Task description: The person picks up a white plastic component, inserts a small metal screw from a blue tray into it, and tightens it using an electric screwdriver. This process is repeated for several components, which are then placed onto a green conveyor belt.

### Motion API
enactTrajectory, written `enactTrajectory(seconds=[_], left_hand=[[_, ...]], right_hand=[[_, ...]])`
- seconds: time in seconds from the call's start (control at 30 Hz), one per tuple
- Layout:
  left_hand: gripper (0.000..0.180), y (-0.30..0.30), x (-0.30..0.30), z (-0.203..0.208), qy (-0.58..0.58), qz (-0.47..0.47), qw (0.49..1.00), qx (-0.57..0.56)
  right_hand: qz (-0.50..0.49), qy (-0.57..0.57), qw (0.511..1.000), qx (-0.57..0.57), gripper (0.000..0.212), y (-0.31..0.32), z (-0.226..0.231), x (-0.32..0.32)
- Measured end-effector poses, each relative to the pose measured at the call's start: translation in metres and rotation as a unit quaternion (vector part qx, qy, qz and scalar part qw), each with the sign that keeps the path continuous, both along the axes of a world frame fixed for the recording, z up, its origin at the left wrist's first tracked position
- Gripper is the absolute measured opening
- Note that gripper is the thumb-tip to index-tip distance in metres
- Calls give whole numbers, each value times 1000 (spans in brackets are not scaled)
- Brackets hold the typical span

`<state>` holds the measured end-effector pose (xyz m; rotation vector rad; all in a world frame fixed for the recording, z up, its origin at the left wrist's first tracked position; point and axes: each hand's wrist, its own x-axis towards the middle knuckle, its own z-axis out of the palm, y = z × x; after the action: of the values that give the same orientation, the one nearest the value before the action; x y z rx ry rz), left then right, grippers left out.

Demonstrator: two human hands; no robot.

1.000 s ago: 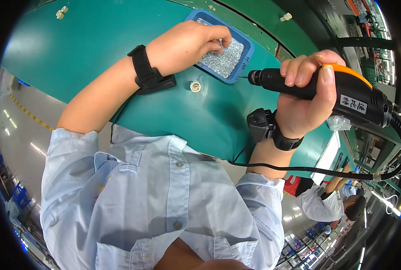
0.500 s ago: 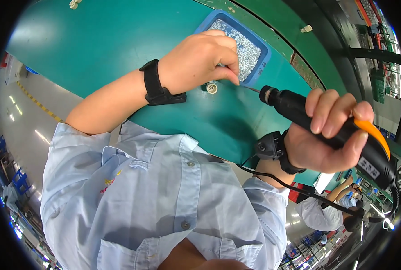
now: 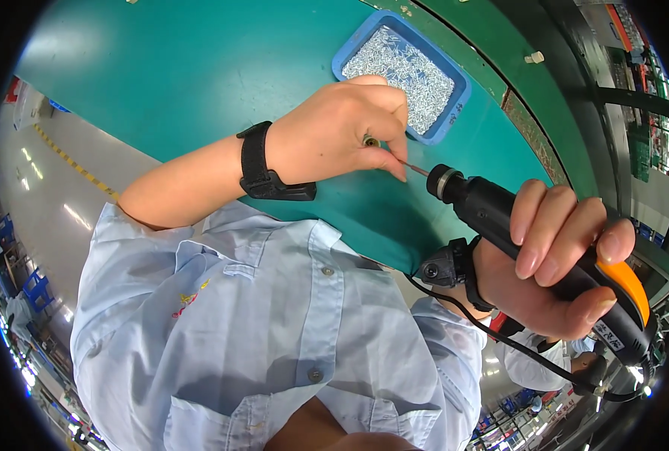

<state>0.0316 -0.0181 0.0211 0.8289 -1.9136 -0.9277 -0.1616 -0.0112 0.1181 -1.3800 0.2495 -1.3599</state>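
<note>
My right hand [image 3: 552, 263] is wrapped round a black electric screwdriver [image 3: 492, 207] with an orange lever. Its thin bit points left toward my left hand [image 3: 342, 131]. The thumb and fingertips of that hand are pinched together at the bit's tip; whatever they hold there is hidden. Through the gap between thumb and fingers shows a small round part [image 3: 371, 141] on the table, mostly covered by the hand. Just beyond my left fingers is a blue tray [image 3: 461, 96] of loose silvery screws [image 3: 417, 79].
The green tabletop [image 3: 199, 83] stretches away to the left. A small pale piece [image 3: 534, 57] lies on the green ledge beyond the tray. A black cable [image 3: 499, 331] loops below my right wrist. Another person [image 3: 530, 364] works at the lower right.
My left hand has shifted slightly right and toward me, now covering most of the small round part. The screwdriver bit has moved a little lower with it. The view has shifted slightly.
</note>
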Motion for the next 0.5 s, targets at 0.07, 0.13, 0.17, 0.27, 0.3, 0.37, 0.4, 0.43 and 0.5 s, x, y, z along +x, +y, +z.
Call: enactTrajectory(seconds=[0.07,0.13,0.17,0.27,0.3,0.37,0.4,0.43,0.5], left_hand=[[15,2,1,1,-7,5,1000,4],[16,3,1,2,-22,13,1000,10],[16,3,1,1,-21,14,1000,11],[18,3,-1,-5,-8,-24,1000,11],[18,3,0,-5,-7,-22,1000,12],[21,0,3,-4,-30,20,999,-19],[23,-1,4,-5,-41,42,998,-34],[23,-1,6,-7,-40,42,998,-33],[26,0,10,-16,-84,2,995,58]], right_hand=[[3,7,1000,-2,32,0,-1,1],[5,22,1000,-7,31,1,-1,1],[7,22,1000,-6,31,1,-1,1],[11,57,998,-8,32,1,-2,3],[12,58,998,-7,32,0,-2,4],[-2,67,998,-9,33,-3,-5,4],[-9,72,997,-9,33,-4,-5,5],[-8,73,997,-9,33,-5,-6,5],[-15,68,998,-10,34,-6,-8,6]])
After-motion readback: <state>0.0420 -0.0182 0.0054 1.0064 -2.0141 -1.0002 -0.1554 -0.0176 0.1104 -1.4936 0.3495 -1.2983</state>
